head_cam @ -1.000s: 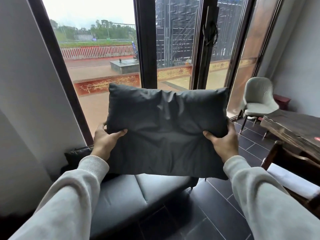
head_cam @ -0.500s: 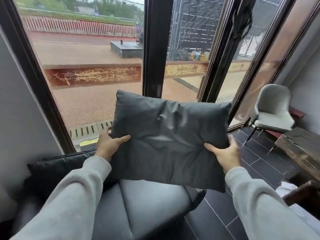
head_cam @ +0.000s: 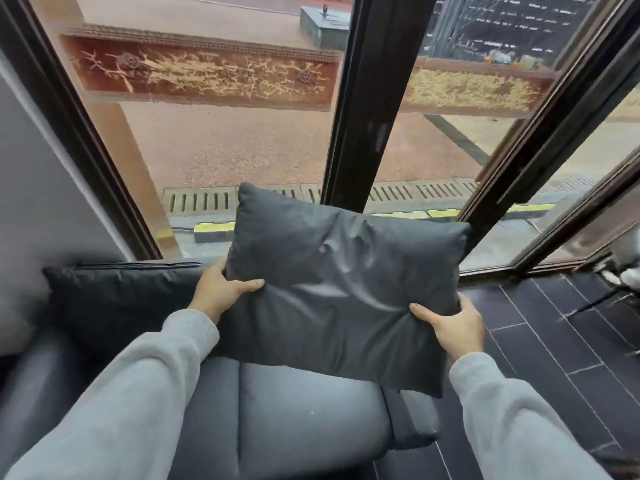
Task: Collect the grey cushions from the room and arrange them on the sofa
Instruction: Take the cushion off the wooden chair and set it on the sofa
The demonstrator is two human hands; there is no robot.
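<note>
The sofa seat (head_cam: pixel 304 410) lies open below — a dark cushion (head_cam: pixel 117 299) crowds its left, window frame (head_cam: pixel 363 116) behind.

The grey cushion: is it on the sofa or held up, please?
Held up: left hand and right hand grip the cushion above the sofa.

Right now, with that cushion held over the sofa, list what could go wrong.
1. The cushion hangs partly past the right end of the sofa; lowered straight down, it might slip onto the floor.
2. The left hand and right hand grip only its side edges, so the soft top could flop over.
3. The second cushion leans at the back on the left; the two may crowd or overlap.
</note>
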